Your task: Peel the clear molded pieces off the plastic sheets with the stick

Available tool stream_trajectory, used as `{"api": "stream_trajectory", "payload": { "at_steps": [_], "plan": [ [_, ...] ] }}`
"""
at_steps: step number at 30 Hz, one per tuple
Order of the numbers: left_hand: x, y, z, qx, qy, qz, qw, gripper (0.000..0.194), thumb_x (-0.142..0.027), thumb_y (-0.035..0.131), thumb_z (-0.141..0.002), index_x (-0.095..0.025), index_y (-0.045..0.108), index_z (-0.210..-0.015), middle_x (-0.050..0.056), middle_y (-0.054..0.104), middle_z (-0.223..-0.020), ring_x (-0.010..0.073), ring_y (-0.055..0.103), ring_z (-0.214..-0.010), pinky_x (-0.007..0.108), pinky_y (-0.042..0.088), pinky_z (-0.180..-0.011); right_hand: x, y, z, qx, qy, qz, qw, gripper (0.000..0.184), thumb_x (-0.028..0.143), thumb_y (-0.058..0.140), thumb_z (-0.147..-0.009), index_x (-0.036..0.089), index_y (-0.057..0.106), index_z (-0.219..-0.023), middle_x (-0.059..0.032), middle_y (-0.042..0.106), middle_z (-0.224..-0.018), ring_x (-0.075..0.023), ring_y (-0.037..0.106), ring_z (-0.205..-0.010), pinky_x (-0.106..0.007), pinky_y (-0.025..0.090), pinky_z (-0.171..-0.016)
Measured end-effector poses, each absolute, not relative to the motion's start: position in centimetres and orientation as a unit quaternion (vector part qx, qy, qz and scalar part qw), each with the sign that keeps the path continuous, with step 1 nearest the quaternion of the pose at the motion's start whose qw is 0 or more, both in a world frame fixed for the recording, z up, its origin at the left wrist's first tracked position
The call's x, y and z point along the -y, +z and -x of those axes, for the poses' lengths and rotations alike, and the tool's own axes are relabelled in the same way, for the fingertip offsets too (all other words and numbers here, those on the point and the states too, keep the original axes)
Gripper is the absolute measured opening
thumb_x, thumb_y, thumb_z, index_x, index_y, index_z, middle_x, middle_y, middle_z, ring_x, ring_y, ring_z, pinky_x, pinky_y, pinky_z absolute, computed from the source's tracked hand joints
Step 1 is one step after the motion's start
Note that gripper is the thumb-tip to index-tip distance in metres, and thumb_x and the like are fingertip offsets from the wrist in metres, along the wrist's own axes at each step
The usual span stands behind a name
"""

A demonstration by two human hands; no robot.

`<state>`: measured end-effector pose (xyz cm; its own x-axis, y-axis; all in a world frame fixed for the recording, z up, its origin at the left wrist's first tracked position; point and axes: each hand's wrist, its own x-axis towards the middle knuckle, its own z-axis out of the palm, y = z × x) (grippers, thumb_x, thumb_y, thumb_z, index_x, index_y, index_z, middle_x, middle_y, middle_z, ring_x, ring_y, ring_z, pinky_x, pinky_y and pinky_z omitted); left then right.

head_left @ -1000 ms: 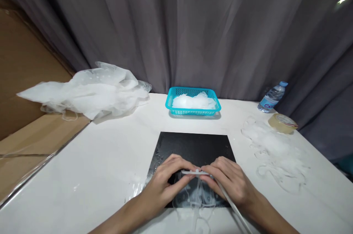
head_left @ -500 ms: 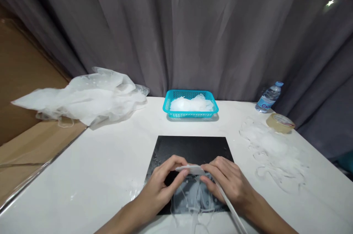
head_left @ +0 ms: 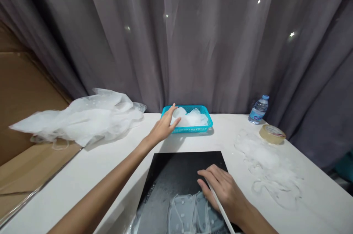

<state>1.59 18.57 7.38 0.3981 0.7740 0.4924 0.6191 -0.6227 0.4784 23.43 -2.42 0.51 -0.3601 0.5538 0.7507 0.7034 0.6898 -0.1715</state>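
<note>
My left hand reaches over the left side of a turquoise basket. Its fingers are spread beside the soft white material inside, and I see nothing gripped. Above the black board, my right hand is curled round a thin white strip that runs down to the bottom edge of the view. The thumb and forefinger tips stand slightly apart. Translucent dotted pieces with thin cords lie on the board's near part, partly hidden by the right hand.
A heap of white sheer material lies at the left beside an open cardboard box. To the right are a water bottle, a roll of tape and a loose translucent pile. A grey curtain hangs behind the table.
My left hand has let go of the small white flat piece and moved forward to the basket. That piece no longer shows. My right hand stays over the board. The view has tilted up.
</note>
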Motion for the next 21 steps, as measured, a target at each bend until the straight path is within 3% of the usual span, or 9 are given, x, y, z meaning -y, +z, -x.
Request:
{"api": "stream_trajectory", "payload": {
  "at_steps": [4,8,11,16,19,21],
  "plan": [
    [-15.8,5.1,-0.6,-0.401,0.314,-0.854,0.111,0.046,-0.047,0.05,-0.104,-0.018,0.053,-0.14,0.019,0.056,-0.154,0.0376,0.049,-0.147,0.056,0.038,-0.122,2.3,0.5,-23.8,0.826,-0.086,0.385,0.403,0.013,0.012,0.054,-0.105,0.012,0.064,-0.112,-0.0085,0.068,-0.086,-0.0219,0.066,-0.075,-0.033,0.056,-0.068],
    [-8.6,3.6,1.2,-0.362,0.26,-0.883,0.15,0.026,-0.04,0.052,-0.107,-0.025,0.061,-0.126,0.008,0.069,-0.129,0.0265,0.065,-0.123,0.041,0.047,-0.111,2.6,0.2,-24.1,0.862,-0.057,0.375,0.337,0.016,0.026,0.056,-0.107,0.013,0.065,-0.109,-0.0082,0.067,-0.086,-0.0248,0.066,-0.079,-0.037,0.056,-0.072],
    [-4.1,3.7,2.0,-0.307,0.17,-0.905,0.243,0.015,-0.036,0.056,-0.107,-0.024,0.064,-0.109,0.004,0.067,-0.111,0.0219,0.066,-0.109,0.033,0.049,-0.101,3.2,0.3,-24.1,0.894,-0.014,0.341,0.289,0.025,0.038,0.058,-0.106,0.014,0.066,-0.109,-0.0084,0.068,-0.091,-0.0259,0.066,-0.085,-0.039,0.056,-0.08],
    [-1.6,4.3,2.3,-0.254,0.06,-0.899,0.351,0.032,-0.053,0.082,-0.087,-0.025,0.072,-0.1,0.003,0.063,-0.105,0.0238,0.065,-0.103,0.03,0.049,-0.092,4.3,1.4,-23.7,0.903,0.071,0.32,0.279,0.017,0.032,0.059,-0.107,0.018,0.066,-0.102,-0.0041,0.066,-0.088,-0.0207,0.061,-0.082,-0.033,0.05,-0.075],
    [-0.4,4.0,1.7,-0.207,0.055,-0.91,0.354,0.043,-0.057,0.088,-0.077,-0.026,0.074,-0.104,0.004,0.065,-0.107,0.0282,0.065,-0.104,0.033,0.049,-0.094,3.9,1.3,-24.1,0.897,0.048,0.328,0.293,0.016,0.021,0.052,-0.109,0.017,0.065,-0.1,-0.0037,0.065,-0.086,-0.0186,0.06,-0.079,-0.031,0.048,-0.072],
    [1.1,3.8,1.0,-0.171,0.048,-0.925,0.336,0.042,-0.05,0.087,-0.079,-0.025,0.07,-0.108,0.005,0.068,-0.107,0.03,0.067,-0.1,0.035,0.05,-0.093,3.2,0.9,-24.8,0.887,0.005,0.354,0.296,0.018,0.017,0.05,-0.109,0.017,0.065,-0.098,-0.0043,0.065,-0.086,-0.0184,0.06,-0.077,-0.032,0.048,-0.072]
  ]
}}
